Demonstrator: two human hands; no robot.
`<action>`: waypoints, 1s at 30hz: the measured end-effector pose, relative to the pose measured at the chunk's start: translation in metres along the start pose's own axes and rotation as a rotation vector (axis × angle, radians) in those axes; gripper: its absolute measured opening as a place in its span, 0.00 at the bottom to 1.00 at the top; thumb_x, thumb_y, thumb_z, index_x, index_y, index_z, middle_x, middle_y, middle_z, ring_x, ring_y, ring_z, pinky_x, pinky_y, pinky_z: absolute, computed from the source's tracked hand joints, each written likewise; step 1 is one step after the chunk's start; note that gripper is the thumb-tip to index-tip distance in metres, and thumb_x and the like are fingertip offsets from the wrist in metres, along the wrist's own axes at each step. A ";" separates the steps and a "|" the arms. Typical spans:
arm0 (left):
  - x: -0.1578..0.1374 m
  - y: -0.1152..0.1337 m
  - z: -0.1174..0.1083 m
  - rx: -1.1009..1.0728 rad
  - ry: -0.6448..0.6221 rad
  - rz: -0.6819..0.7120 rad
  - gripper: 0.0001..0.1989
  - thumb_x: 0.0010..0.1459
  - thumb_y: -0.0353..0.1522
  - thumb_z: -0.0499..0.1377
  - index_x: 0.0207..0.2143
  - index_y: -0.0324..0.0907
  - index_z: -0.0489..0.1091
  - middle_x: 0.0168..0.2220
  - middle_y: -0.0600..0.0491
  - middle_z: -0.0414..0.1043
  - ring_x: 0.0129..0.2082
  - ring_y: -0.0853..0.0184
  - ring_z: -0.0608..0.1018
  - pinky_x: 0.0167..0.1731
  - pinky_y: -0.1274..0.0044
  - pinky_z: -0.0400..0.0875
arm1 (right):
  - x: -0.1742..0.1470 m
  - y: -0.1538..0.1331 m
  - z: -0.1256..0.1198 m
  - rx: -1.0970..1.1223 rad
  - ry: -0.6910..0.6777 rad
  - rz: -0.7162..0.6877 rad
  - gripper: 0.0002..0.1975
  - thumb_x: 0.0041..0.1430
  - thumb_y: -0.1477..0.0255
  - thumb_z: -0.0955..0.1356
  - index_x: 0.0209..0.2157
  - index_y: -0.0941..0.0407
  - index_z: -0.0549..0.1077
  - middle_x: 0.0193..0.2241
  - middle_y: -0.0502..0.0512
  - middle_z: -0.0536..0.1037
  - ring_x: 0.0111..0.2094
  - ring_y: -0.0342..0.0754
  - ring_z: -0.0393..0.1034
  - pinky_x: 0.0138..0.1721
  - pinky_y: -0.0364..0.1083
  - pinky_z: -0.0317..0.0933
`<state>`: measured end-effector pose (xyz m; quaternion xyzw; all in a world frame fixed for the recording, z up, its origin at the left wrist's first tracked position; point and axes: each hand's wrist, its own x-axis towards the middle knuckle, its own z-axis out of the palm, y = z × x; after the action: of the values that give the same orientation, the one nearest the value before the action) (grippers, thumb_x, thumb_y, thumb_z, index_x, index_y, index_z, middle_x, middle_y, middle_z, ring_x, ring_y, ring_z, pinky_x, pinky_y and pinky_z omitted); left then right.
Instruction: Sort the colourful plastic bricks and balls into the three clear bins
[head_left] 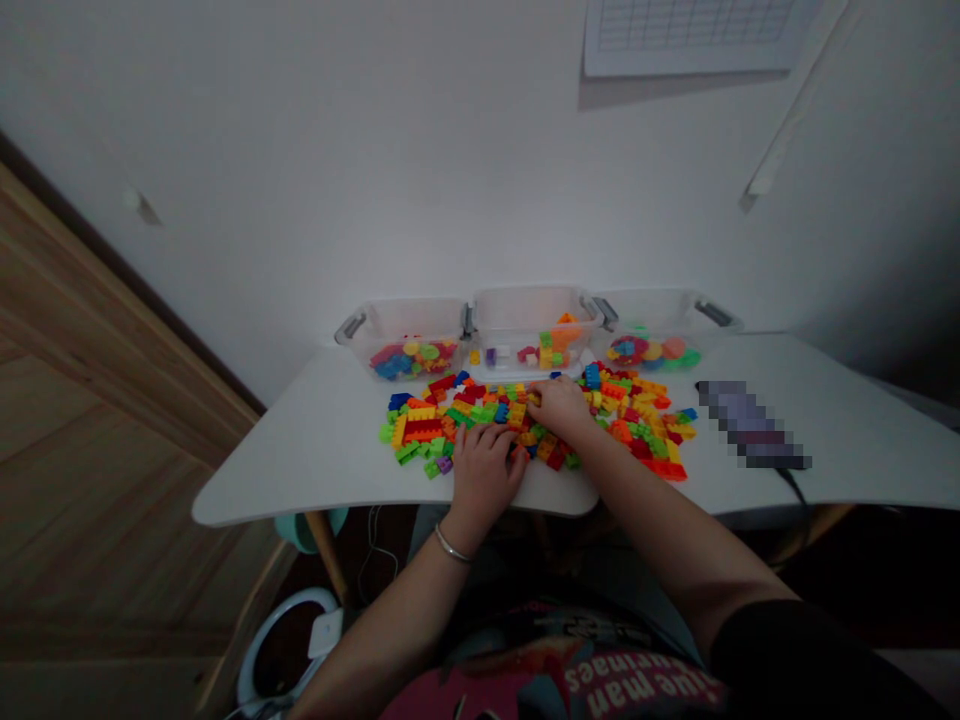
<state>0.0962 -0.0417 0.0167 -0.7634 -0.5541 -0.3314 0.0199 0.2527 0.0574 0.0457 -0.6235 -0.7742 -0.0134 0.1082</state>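
A wide, loose pile of colourful toy building bricks (420, 430) lies on the white table. My left hand (486, 468) rests palm down at the pile's near edge, fingers apart and slightly bent over the bricks, with the thumb out to the right. A bracelet circles that wrist. Farther in, my right hand (561, 408) reaches into the middle of the pile. Its fingers are bent together and point left among yellow and orange bricks. Whatever lies between those fingertips is too small and partly hidden to make out.
Three clear plastic bins stand along the wall: a left bin (405, 315) and a right bin (660, 305) with mixed coloured pieces, and a middle bin (517, 305) with a few bricks. A blurred-out phone-like device (750, 425) with a cable lies on the table (277, 470) at right.
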 end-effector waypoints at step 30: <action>0.001 -0.001 0.002 0.002 0.003 0.009 0.09 0.61 0.35 0.59 0.43 0.47 0.75 0.47 0.52 0.78 0.51 0.57 0.74 0.62 0.54 0.55 | 0.011 0.026 0.016 0.847 0.607 0.115 0.12 0.54 0.65 0.66 0.37 0.56 0.75 0.32 0.56 0.78 0.33 0.50 0.69 0.40 0.50 0.66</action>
<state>0.0966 -0.0397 0.0152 -0.7656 -0.5508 -0.3317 0.0230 0.2734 0.0758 0.0291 -0.5345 -0.6102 0.1270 0.5709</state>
